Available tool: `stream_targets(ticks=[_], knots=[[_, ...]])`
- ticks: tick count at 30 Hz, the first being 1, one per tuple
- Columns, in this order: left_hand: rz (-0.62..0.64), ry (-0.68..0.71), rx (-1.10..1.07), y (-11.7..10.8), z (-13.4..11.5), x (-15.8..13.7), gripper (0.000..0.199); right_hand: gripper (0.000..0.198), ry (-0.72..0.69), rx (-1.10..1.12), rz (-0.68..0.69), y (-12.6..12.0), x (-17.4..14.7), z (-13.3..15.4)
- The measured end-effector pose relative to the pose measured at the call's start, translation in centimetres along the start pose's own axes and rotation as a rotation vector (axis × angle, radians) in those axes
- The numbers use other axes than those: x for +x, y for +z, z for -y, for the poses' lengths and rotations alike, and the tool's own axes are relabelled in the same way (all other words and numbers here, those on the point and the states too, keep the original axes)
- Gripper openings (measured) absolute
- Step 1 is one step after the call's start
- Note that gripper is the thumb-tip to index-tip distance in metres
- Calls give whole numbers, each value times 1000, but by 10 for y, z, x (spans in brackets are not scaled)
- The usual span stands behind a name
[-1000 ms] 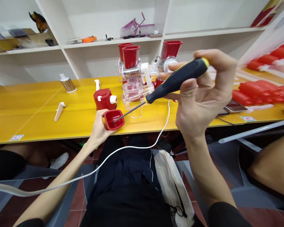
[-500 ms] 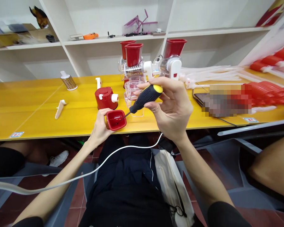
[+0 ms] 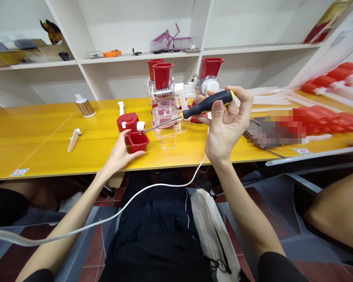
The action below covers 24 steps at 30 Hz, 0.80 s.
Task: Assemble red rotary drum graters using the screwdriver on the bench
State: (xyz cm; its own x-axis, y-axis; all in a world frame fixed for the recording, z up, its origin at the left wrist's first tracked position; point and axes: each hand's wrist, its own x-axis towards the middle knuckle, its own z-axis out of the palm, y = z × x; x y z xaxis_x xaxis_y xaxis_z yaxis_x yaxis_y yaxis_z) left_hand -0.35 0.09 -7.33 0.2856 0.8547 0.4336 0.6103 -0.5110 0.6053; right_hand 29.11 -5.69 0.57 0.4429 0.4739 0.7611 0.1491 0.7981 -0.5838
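My left hand [image 3: 119,154] is curled around the left side of a small red square-mouthed cup [image 3: 139,145], thumb along its front and fingers by the rim. The cup sits at the yellow table's near side, mouth up. In my right hand [image 3: 228,125] is a screwdriver [image 3: 207,103] with a black and yellow handle, held between thumb and fingers. Its shaft slants down left, and the tip appears at the cup's far rim. Just behind the cup stands a red grater base [image 3: 128,122] with a white knob. Clear plastic parts [image 3: 167,131] lie under the shaft.
Red-topped rotary graters [image 3: 163,76] stand at the back. A grater drum [image 3: 85,106] and white handle [image 3: 74,140] lie left. Red parts [image 3: 323,117] and white tubes are piled right. A white cable [image 3: 164,182] crosses my lap. Another person's leg [image 3: 338,207] is at right.
The cup has gone from tilted towards me at the table edge to upright farther onto the table. My right hand has moved right, drawing the screwdriver's shaft mostly out of the cup.
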Motion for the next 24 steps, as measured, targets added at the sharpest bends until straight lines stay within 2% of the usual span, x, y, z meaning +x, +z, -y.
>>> stream_targets(ticks=[2,5,9,13,18,24], knots=[[-97,72,15,-2,0,-3,98,55,18,3,-15,0,0,1],[-258,209,65,-9,-12,-4,78,51,49,35,-46,2,-1,5],[-275,296,34,-14,-39,3,44,49,85,77,-98,2,1,10],[-332,271,-124,-7,-55,10,20,52,123,120,-141,1,3,13],[-399,201,-459,2,-63,22,14,52,131,151,-197,1,5,19],[-483,127,-659,-6,-75,26,29,52,98,187,-266,-5,10,32]])
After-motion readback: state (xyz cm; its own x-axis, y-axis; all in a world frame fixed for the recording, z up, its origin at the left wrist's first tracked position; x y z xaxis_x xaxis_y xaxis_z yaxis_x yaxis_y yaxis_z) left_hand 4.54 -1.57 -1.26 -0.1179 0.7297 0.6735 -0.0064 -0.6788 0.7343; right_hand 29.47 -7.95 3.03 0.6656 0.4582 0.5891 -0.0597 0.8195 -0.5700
